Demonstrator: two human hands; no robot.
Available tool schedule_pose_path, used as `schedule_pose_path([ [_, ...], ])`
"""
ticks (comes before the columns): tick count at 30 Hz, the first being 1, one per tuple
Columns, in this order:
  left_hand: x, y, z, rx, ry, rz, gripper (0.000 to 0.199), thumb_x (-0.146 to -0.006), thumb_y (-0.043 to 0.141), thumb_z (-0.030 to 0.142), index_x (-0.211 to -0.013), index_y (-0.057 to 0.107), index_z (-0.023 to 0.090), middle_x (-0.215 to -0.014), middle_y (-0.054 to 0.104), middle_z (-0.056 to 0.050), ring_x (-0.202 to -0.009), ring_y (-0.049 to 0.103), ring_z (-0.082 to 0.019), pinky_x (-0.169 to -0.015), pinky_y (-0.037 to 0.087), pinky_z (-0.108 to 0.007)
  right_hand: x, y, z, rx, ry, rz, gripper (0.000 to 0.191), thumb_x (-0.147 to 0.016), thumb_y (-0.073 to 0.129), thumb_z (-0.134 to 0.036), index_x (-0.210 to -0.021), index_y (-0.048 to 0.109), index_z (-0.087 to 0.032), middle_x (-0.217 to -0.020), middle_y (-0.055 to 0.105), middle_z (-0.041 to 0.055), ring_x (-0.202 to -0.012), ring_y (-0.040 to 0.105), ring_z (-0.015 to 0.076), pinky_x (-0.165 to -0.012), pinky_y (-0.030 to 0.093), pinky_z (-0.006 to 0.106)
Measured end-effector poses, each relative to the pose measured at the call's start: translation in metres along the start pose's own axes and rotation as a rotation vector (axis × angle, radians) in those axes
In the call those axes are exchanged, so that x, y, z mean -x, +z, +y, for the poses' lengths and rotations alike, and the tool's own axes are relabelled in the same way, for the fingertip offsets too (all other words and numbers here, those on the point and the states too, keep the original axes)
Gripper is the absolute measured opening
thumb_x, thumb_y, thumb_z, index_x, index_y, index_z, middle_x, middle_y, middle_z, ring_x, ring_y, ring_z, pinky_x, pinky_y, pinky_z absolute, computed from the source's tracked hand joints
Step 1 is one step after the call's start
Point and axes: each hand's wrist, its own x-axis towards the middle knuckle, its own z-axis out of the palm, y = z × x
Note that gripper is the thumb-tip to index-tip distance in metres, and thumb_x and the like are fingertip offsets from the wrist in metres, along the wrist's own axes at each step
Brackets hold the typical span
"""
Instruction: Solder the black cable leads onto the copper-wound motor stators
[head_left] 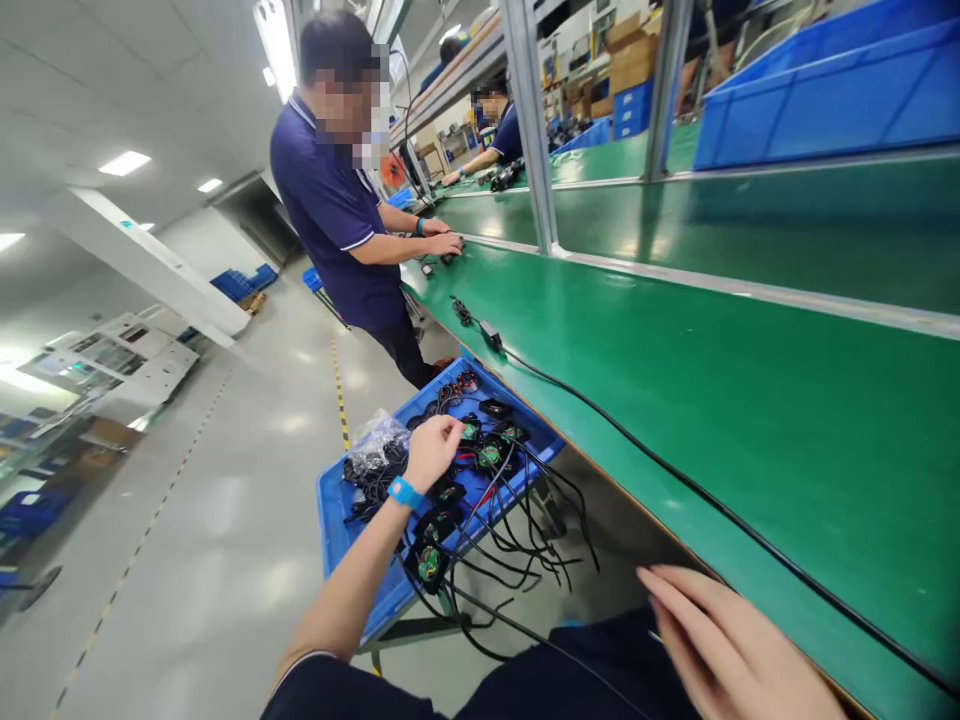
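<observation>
Over a blue tray (330, 520) of cabled parts, my left hand (433, 452) has its fingers bent together beside a black housing with a green circuit board (470, 432); whatever they hold, if anything, is hidden. A blue band circles that wrist. My right hand (712, 635) is at the lower right by the bench edge, its fingers pressed together, and what lies between them cannot be made out. Several black cables (517, 540) hang over the tray's right side. Clear plastic bags (380, 440) lie at the tray's left.
A long black cable with a small box (490, 336) runs along the green bench (712, 400). A co-worker (330, 200) stands at its far end, hands on small parts. Metal posts (531, 130) rise from the bench. Another person (504, 135) works behind; a blue bin (825, 100) stands upper right.
</observation>
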Motion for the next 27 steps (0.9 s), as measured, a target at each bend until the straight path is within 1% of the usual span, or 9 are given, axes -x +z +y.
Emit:
schedule_pose_path([
  [3,-0.035,-0.005,-0.040,-0.036,0.013,-0.050,0.021,-0.092,0.054,0.025,-0.085,0.071,0.014,-0.084,0.068,-0.007,-0.073,0.059,-0.014,-0.074,0.046,-0.027,-0.033,0.038,-0.004,0.089,-0.044,-0.120,0.041,-0.101,0.041,-0.037,-0.140,0.047,-0.024,-0.132,0.054,0.0101,-0.116,0.058,0.0279,-0.096,0.054,0.045],
  [6,-0.065,0.007,-0.053,0.001,0.103,-0.104,0.017,-0.090,0.057,0.023,-0.089,0.072,0.015,-0.092,0.068,-0.007,-0.082,0.061,-0.015,-0.080,0.048,-0.026,-0.058,0.066,0.000,0.146,-0.077,-0.168,0.042,-0.102,0.036,-0.036,-0.141,0.042,-0.021,-0.132,0.053,0.0126,-0.115,0.059,0.0283,-0.093,0.057,0.046],
  [9,-0.094,0.023,-0.045,0.042,0.165,-0.113,0.017,-0.091,0.057,0.023,-0.092,0.072,0.015,-0.097,0.067,-0.007,-0.083,0.062,-0.014,-0.081,0.050,-0.026,-0.075,0.074,0.004,0.194,-0.114,-0.185,0.042,-0.102,0.034,-0.033,-0.142,0.039,-0.022,-0.131,0.053,0.0125,-0.115,0.059,0.0278,-0.094,0.057,0.046],
  [12,-0.125,0.032,-0.024,0.052,0.222,-0.017,0.028,-0.095,0.049,0.021,-0.117,0.065,0.016,-0.118,0.060,-0.010,-0.090,0.062,-0.014,-0.085,0.050,-0.026,-0.087,0.074,0.003,0.212,-0.092,-0.204,0.042,-0.102,0.034,-0.031,-0.143,0.038,-0.023,-0.133,0.052,0.0123,-0.116,0.059,0.0269,-0.095,0.056,0.045],
  [14,-0.151,0.033,-0.009,-0.035,0.312,0.049,0.044,-0.094,0.046,0.015,-0.138,0.050,0.020,-0.139,0.047,-0.011,-0.105,0.058,-0.017,-0.090,0.049,-0.028,-0.093,0.075,0.002,0.208,-0.083,-0.210,0.041,-0.102,0.035,-0.030,-0.142,0.039,-0.022,-0.133,0.052,0.0124,-0.115,0.059,0.0263,-0.094,0.057,0.045],
  [16,-0.178,0.032,0.003,-0.203,0.434,0.016,0.052,-0.092,0.044,0.008,-0.142,0.044,0.021,-0.147,0.039,-0.012,-0.116,0.052,-0.021,-0.095,0.046,-0.032,-0.095,0.077,0.000,0.202,-0.090,-0.223,0.039,-0.102,0.035,-0.030,-0.140,0.040,-0.021,-0.132,0.053,0.0122,-0.113,0.060,0.0253,-0.093,0.058,0.043],
  [21,-0.220,0.034,0.006,-0.391,0.560,-0.180,0.022,-0.094,0.047,0.011,-0.108,0.063,0.010,-0.110,0.061,-0.015,-0.109,0.053,-0.024,-0.096,0.043,-0.034,-0.090,0.052,-0.006,0.274,-0.185,-0.115,0.047,-0.101,0.039,-0.023,-0.147,0.037,-0.027,-0.140,0.049,0.0096,-0.123,0.055,0.0262,-0.098,0.054,0.043],
  [24,-0.209,0.041,-0.001,-0.380,0.572,-0.179,0.024,-0.095,0.052,0.020,-0.116,0.060,0.010,-0.113,0.061,-0.013,-0.109,0.055,-0.022,-0.095,0.044,-0.031,-0.086,0.016,0.001,0.385,-0.139,0.069,0.056,-0.100,0.041,-0.026,-0.154,0.028,-0.027,-0.149,0.040,0.0118,-0.134,0.043,0.0350,-0.110,0.038,0.057],
  [27,-0.179,0.054,-0.007,-0.362,0.595,-0.173,0.038,-0.098,0.049,0.027,-0.134,0.048,0.013,-0.132,0.053,-0.012,-0.114,0.055,-0.017,-0.096,0.044,-0.026,-0.080,-0.021,0.022,0.492,0.018,0.187,0.060,-0.101,0.035,-0.039,-0.155,0.026,-0.016,-0.153,0.030,0.0195,-0.138,0.030,0.0486,-0.108,0.023,0.073],
])
